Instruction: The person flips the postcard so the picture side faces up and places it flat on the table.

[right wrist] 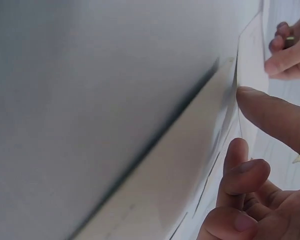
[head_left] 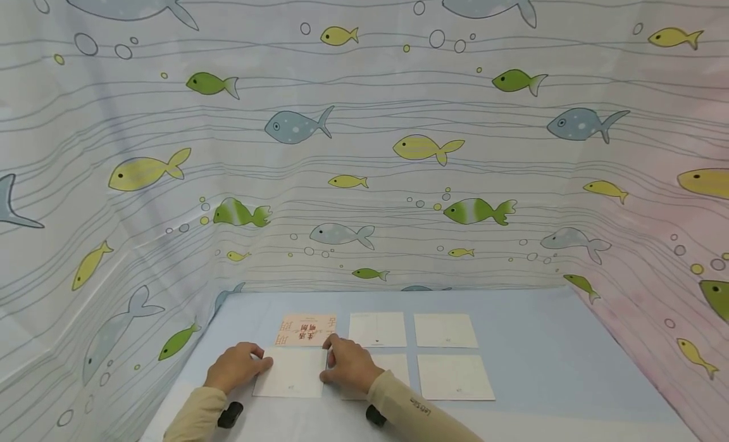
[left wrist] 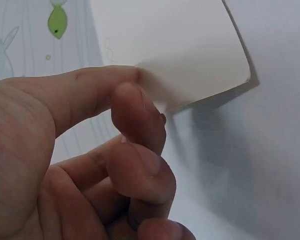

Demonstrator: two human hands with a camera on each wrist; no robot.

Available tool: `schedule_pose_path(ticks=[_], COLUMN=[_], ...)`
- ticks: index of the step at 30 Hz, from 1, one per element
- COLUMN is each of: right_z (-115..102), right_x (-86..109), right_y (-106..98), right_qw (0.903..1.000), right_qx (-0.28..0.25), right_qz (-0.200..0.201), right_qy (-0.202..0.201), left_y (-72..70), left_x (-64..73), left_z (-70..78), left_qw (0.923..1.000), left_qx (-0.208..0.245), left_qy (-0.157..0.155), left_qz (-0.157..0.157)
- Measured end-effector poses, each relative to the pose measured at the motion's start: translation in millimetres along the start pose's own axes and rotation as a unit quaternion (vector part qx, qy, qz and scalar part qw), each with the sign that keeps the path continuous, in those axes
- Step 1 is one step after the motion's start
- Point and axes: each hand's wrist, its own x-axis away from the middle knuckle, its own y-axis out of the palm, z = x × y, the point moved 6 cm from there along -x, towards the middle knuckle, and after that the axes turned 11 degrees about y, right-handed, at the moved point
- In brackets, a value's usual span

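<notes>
A white card with a small mark near its lower edge lies between both hands at the front left. My left hand pinches its left edge; the left wrist view has the thumb on the card and the index finger at its edge. My right hand holds the opposite edge, thumb low and index finger by the upper corner. In the right wrist view the thumb meets the rim of this card. Just behind it lies a peach card printed with red characters.
Two white cards, one in the back middle and one at back right, lie flat. Another white card is at front right. My right hand partly covers a neighbouring white card. A fish-patterned curtain surrounds the pale blue table.
</notes>
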Motion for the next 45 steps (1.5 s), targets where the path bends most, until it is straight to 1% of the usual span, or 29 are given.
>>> schedule_pose_path(ticks=[7, 10, 13, 17, 20, 25, 28, 34, 39, 45], right_z=[-2.0, -3.3, -2.5, 0.7, 2.5, 4.0, 3.9, 2.8, 1.0, -1.2], right_x=[1.8, 4.7, 7.0, 7.4, 6.8, 6.2, 6.5, 8.1, 10.1, 11.2], right_y=[0.1, -1.2, -2.5, -3.5, -2.6, -0.6, -0.9, -2.8, -4.1, -6.2], right_qw=[1.0, 1.0, 0.9982, 0.988, 0.9829, 0.9779, 0.9758, 0.9746, 0.9743, 0.9771], right_qx=[0.008, -0.002, -0.051, -0.131, -0.159, -0.191, -0.203, -0.207, -0.211, -0.202], right_qz=[0.001, 0.001, -0.021, -0.052, -0.055, -0.047, -0.043, -0.037, -0.027, -0.01], right_qy=[0.005, 0.005, 0.023, 0.063, 0.075, 0.07, 0.068, 0.075, 0.075, 0.066], left_y=[4.6, 5.6, 6.5, 6.1, 6.3, 6.8, 6.1, 2.8, 0.7, 0.5], left_x=[-0.5, -0.6, -1.3, -1.7, -1.1, 0.6, 2.1, 4.5, 6.2, 5.9], left_z=[-4.2, -4.8, -5.2, -5.2, -6.5, -10.1, -11.0, -9.3, -7.6, -8.1], left_qw=[0.9981, 0.997, 0.996, 0.9956, 0.9953, 0.9947, 0.9945, 0.994, 0.9942, 0.9942], left_qx=[0.06, 0.075, 0.086, 0.09, 0.093, 0.099, 0.099, 0.1, 0.097, 0.095], left_qy=[-0.011, -0.018, -0.024, -0.023, -0.021, -0.018, -0.013, -0.004, -0.009, -0.013], left_qz=[-0.002, 0.002, 0.004, 0.01, 0.014, 0.023, 0.031, 0.043, 0.044, 0.05])
